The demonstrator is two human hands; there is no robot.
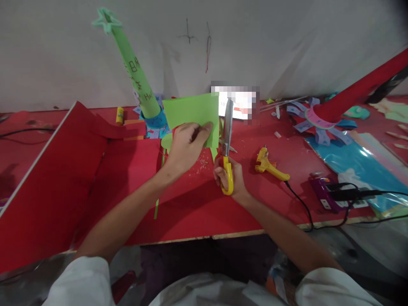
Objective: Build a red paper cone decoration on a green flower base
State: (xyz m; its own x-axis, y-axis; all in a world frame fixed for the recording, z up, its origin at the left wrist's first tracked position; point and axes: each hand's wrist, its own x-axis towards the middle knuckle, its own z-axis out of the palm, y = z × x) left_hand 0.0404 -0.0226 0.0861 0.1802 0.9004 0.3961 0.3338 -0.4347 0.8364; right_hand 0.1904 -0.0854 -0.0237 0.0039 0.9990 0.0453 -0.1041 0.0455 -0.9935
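Note:
A piece of light green paper (191, 111) is pinched in my left hand (186, 146) above the red table, its top edge level and its right edge upright. My right hand (234, 176) grips yellow-handled scissors (227, 127) with the blades pointing up. The blades stand just right of the paper's right edge and look closed together. Below the paper lie green scraps (214, 154), and a thin green strip (156, 208) lies nearer the front edge. Part of the paper is hidden behind my left hand.
A green paper tube (134, 68) with a star on top stands behind left. A bright screen (245, 102) leans at the wall. To the right are a yellow glue gun (270, 165), a purple power strip (327, 195) and a red tube (357, 87). A red board (57, 178) rises at left.

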